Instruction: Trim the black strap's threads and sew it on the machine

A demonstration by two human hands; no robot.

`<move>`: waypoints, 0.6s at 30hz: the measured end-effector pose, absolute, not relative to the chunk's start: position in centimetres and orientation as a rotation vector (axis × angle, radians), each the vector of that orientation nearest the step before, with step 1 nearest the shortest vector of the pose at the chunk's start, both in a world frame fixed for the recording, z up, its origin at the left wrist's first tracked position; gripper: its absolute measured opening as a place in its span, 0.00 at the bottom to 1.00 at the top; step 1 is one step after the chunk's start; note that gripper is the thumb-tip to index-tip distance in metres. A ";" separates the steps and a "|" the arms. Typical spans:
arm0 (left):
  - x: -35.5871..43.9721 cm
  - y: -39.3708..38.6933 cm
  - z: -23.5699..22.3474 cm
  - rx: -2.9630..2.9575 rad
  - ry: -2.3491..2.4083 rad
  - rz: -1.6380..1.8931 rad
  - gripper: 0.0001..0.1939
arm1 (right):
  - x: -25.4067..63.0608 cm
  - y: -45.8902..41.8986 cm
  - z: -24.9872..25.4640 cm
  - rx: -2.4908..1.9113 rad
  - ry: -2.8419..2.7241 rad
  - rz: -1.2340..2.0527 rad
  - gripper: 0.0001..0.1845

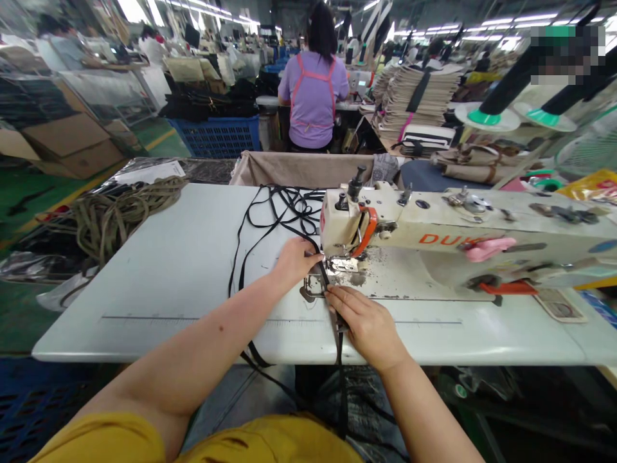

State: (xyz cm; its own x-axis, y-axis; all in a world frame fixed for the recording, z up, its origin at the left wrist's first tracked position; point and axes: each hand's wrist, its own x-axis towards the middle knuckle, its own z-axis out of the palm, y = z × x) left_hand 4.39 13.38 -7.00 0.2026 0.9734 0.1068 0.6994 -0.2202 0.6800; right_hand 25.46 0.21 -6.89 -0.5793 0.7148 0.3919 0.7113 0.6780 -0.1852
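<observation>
A narrow black strap point(289, 212) runs in loops across the white sewing table point(183, 270) to the needle area of a cream sewing machine point(434, 231). My left hand point(295, 260) rests on the strap just left of the presser foot, fingers closed and pinching it. My right hand point(362, 321) lies in front of the needle plate, fingers curled on the strap where it drops over the table's front edge. The strap hangs down toward my lap.
A heap of olive cord point(116, 215) lies at the table's left end. A beige fabric bin point(299, 168) stands behind the table. A person in a purple shirt point(313, 90) works farther back. Thread cones point(486, 116) and stacked pieces point(419, 96) are to the right.
</observation>
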 end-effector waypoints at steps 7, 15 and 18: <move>5.0 16.0 -7.7 2.094 1.543 0.650 0.07 | 25.0 1.5 -7.3 -1.162 -2.447 0.016 0.25; 5.8 17.1 -8.0 2.151 1.533 0.623 0.05 | 24.8 1.6 -7.5 -1.246 -2.424 0.046 0.24; 5.9 17.1 -8.1 2.161 1.526 0.614 0.06 | 24.7 1.5 -7.3 -1.269 -2.418 0.056 0.24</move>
State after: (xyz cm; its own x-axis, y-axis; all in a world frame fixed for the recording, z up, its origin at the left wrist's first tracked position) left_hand 5.93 17.08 -8.07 0.2992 0.9476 0.1115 0.7606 -0.3075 0.5718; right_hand 24.71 1.54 -7.31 -0.5031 0.7968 0.3347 0.7805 0.5852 -0.2200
